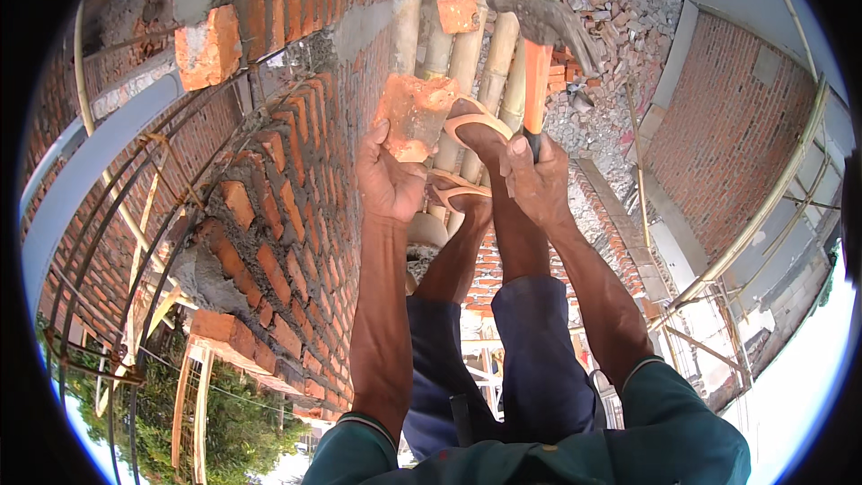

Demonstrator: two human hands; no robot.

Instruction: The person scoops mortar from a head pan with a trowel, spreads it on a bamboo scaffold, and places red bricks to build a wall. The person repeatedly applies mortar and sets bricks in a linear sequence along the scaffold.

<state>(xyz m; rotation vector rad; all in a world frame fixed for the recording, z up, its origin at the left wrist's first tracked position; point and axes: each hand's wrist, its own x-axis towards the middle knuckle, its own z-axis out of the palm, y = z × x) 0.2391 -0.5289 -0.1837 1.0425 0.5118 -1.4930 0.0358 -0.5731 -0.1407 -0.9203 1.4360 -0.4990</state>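
My left hand (pixel 390 178) is closed round the lower left edge of an orange-red brick (pixel 415 117), which has an uneven edge and pale mortar marks. On the right, my right hand (pixel 539 181) grips the dark lower end of a hammer (pixel 536 90). Its orange handle points up and its dark metal head (pixel 549 20) is raised, apart from the brick. Beyond the held brick, a smaller brick piece (pixel 459 14) lies on the bamboo poles. My feet in tan sandals (pixel 481 126) stand on those poles, between the two hands.
Bamboo poles (pixel 409 9) form the narrow platform underfoot. A brick wall with mortar (pixel 296 207) rises close on the left, with bent steel rods (pixel 99 242) beside it. Far below on the right lies a heap of rubble (pixel 620 18), near another brick wall (pixel 718 99).
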